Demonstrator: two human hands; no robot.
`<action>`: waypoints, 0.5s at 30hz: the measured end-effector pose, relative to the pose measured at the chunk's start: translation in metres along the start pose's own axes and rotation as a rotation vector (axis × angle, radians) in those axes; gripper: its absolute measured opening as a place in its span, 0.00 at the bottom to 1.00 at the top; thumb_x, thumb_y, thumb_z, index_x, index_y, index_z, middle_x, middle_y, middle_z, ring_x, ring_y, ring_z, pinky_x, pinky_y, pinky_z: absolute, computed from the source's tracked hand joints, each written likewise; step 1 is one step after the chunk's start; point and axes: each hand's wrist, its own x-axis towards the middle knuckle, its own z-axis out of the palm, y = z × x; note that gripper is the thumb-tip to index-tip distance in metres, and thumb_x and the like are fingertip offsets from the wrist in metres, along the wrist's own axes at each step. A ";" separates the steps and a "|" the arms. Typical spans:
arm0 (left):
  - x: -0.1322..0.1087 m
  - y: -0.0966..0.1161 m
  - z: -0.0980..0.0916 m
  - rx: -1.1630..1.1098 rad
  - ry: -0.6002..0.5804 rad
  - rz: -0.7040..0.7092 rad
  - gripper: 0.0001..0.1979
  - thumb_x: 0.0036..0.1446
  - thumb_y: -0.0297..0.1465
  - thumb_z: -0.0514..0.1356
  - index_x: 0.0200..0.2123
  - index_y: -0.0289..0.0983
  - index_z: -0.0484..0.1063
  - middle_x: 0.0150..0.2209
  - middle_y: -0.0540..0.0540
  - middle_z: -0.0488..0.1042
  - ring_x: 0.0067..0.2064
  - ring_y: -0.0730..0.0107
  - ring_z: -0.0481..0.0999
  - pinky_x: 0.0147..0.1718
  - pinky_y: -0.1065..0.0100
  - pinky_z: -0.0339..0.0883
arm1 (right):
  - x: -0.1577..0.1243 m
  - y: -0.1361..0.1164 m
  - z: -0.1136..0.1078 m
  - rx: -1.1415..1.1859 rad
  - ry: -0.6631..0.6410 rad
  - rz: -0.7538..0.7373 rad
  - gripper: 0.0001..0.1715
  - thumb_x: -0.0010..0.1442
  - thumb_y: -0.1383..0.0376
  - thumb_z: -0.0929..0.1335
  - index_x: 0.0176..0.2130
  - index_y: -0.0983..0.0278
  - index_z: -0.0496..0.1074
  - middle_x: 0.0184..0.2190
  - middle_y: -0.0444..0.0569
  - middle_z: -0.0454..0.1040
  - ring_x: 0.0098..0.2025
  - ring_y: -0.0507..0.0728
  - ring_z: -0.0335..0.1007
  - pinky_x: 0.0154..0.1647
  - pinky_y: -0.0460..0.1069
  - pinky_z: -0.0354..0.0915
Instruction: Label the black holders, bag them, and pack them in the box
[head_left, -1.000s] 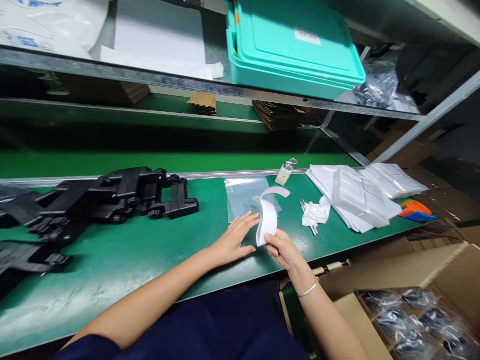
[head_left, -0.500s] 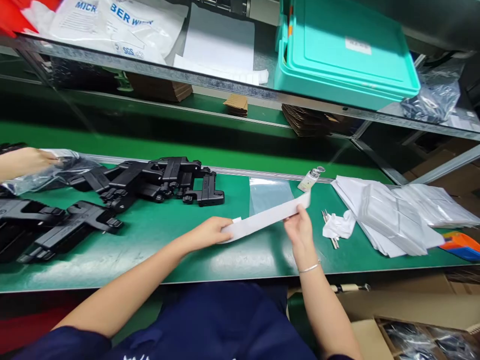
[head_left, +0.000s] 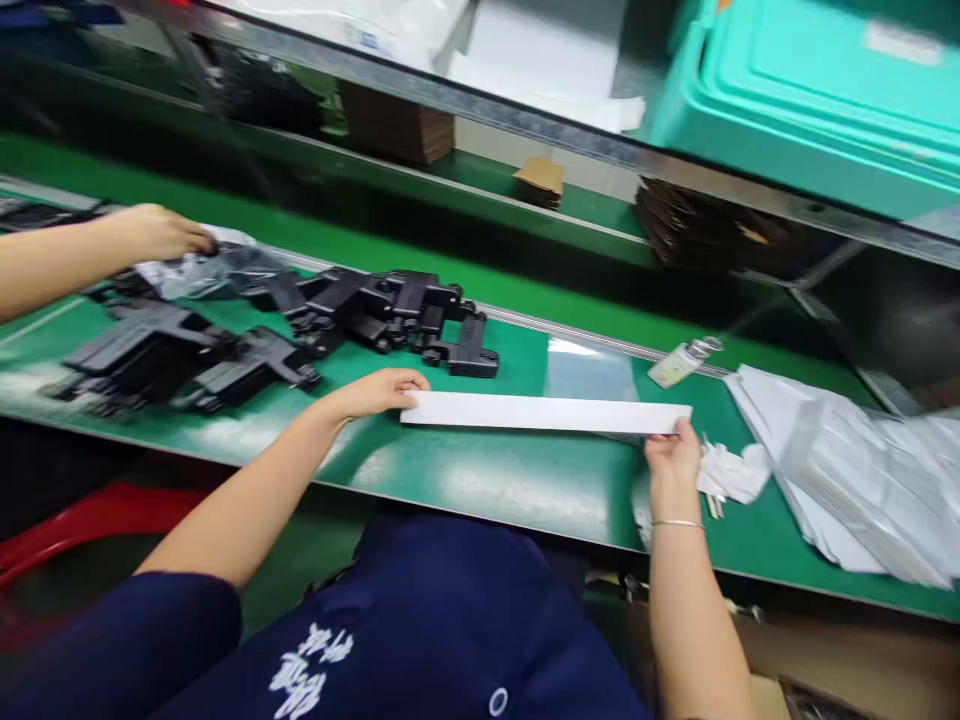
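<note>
A long white paper strip [head_left: 540, 412] is stretched out almost level above the green bench [head_left: 480, 480]. My left hand [head_left: 386, 392] pinches its left end, and my right hand [head_left: 673, 450] grips the right end between thumb and fingers. Behind the strip lies a clear plastic sheet [head_left: 589, 372], partly covered by it. Just past my right hand are a crumpled white tissue [head_left: 739, 472] and thin metal tools [head_left: 715, 503] partly under it. A small bottle with a metal cap [head_left: 681, 362] stands tilted in view near the bench's back edge.
Several black plastic parts [head_left: 412, 305] lie to the left. Another person's hand [head_left: 161, 232] reaches in over a plastic bag [head_left: 217, 265]. Packs of clear bags [head_left: 862, 470] lie on white sheets at the right. A shelf overhead carries a turquoise box [head_left: 810, 120].
The strip has gone from slanted and curved to straight and nearly level, my hands further apart. The camera view has shifted and tilted. The other person's hand shows further into view.
</note>
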 end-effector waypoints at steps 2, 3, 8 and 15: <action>0.000 -0.003 -0.006 -0.058 0.065 -0.019 0.17 0.38 0.35 0.62 0.35 0.35 0.71 0.28 0.50 0.72 0.32 0.67 0.71 0.32 0.69 0.63 | 0.001 0.000 0.003 0.123 0.062 0.052 0.16 0.55 0.58 0.70 0.28 0.60 0.59 0.22 0.37 0.67 0.22 0.49 0.65 0.17 0.43 0.55; 0.001 -0.005 -0.009 -0.068 0.104 -0.029 0.17 0.39 0.34 0.62 0.36 0.35 0.71 0.26 0.51 0.70 0.30 0.68 0.70 0.32 0.69 0.63 | 0.000 -0.001 0.004 0.165 0.086 0.071 0.15 0.55 0.60 0.70 0.27 0.61 0.59 0.21 0.36 0.65 0.21 0.48 0.62 0.17 0.42 0.53; -0.014 -0.001 0.001 0.009 0.388 -0.014 0.26 0.47 0.30 0.60 0.52 0.35 0.68 0.24 0.56 0.62 0.28 0.70 0.66 0.31 0.70 0.60 | -0.034 -0.009 0.022 0.273 0.211 0.025 0.09 0.55 0.65 0.69 0.30 0.62 0.63 0.22 0.35 0.64 0.19 0.46 0.58 0.17 0.41 0.54; -0.084 0.058 0.067 -0.019 -0.064 0.404 0.15 0.55 0.29 0.61 0.47 0.38 0.75 0.38 0.49 0.76 0.38 0.70 0.73 0.39 0.72 0.64 | -0.187 -0.037 0.110 -0.271 -0.776 -0.945 0.05 0.59 0.68 0.70 0.37 0.60 0.78 0.31 0.46 0.79 0.32 0.54 0.75 0.33 0.47 0.70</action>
